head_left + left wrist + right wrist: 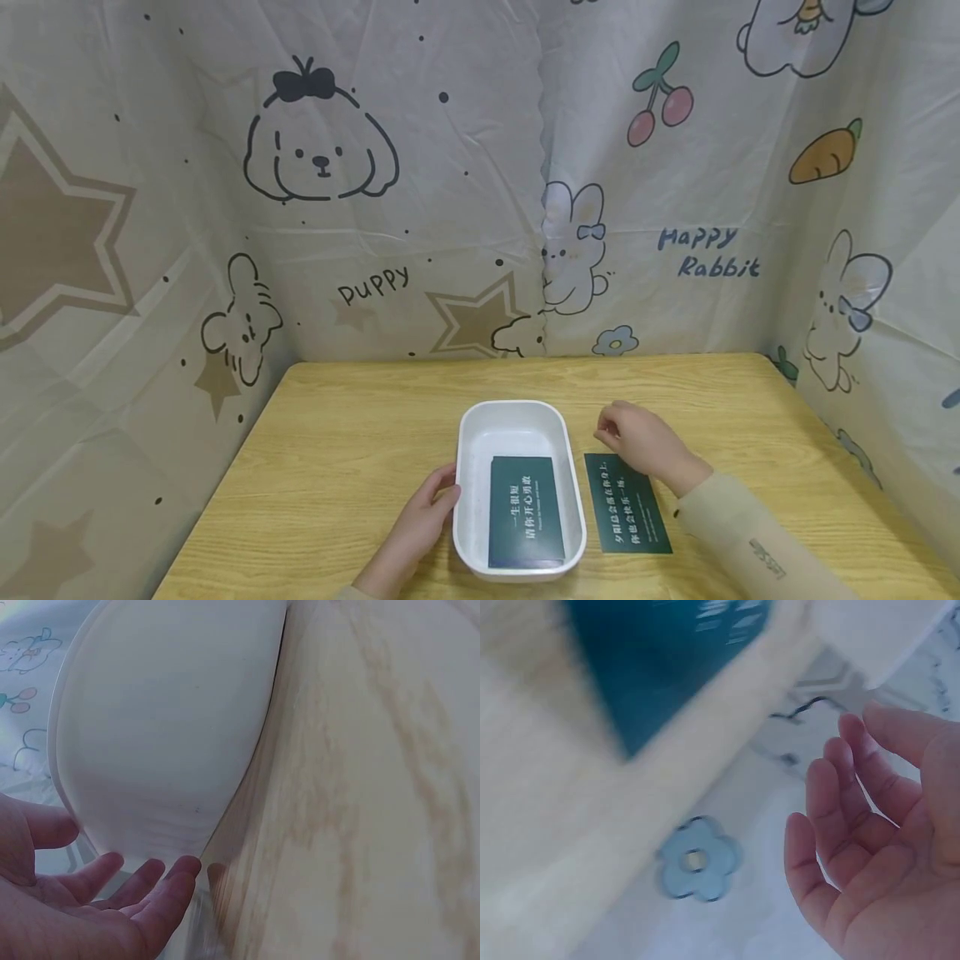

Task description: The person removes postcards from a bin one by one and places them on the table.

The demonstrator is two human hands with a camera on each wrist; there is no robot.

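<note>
A white plastic tub (468,500) stands on the table, with a dark green card (527,542) bearing white writing inside it. My left hand (423,508) touches the tub's left outer side. In the left wrist view, the fingertips of the left hand (105,907) meet the lower end of the tub's wall (165,727). A second dark green card (630,517) with white writing lies on the table to the right of the tub. Above its far end is my right hand (643,437), holding nothing. The right wrist view shows the right hand (877,832) with loosely bent fingers.
The wooden table (360,433) extends around the tub. A patterned cloth (450,208) with cartoon animals and stars hangs along its back and both sides.
</note>
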